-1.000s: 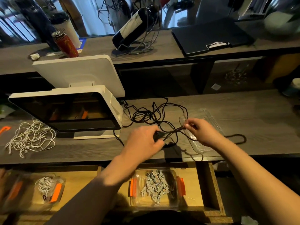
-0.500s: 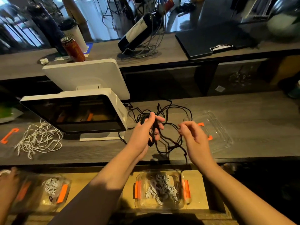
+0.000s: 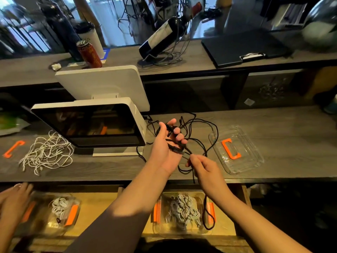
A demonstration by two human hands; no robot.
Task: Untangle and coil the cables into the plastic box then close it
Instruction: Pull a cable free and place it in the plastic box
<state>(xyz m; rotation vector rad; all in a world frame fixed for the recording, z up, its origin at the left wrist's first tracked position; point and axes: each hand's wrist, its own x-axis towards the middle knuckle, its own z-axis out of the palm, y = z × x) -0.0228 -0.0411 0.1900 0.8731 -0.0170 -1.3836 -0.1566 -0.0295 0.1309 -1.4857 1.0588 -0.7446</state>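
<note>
Head view: left hand (image 3: 165,143) fingers curl round black cable (image 3: 198,128); right hand (image 3: 202,167) fingers pinch it.

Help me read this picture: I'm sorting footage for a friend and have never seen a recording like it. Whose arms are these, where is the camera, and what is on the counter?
There is no machine here. The camera sits on a person's head and looks forward and down, so the two arms reaching in from below are that person's own.

The left hand is raised with a black cable wound round its fingers. The right hand pinches a strand of the same cable; most of it is a tangle on the wooden counter, and one loop hangs down off the edge.

Also on the counter: a white-framed screen, a loose white cable pile, and a clear plastic lid with an orange clip on it. In the drawer below lies a clear plastic box of coiled white cables. Another person's hand shows at lower left.
</note>
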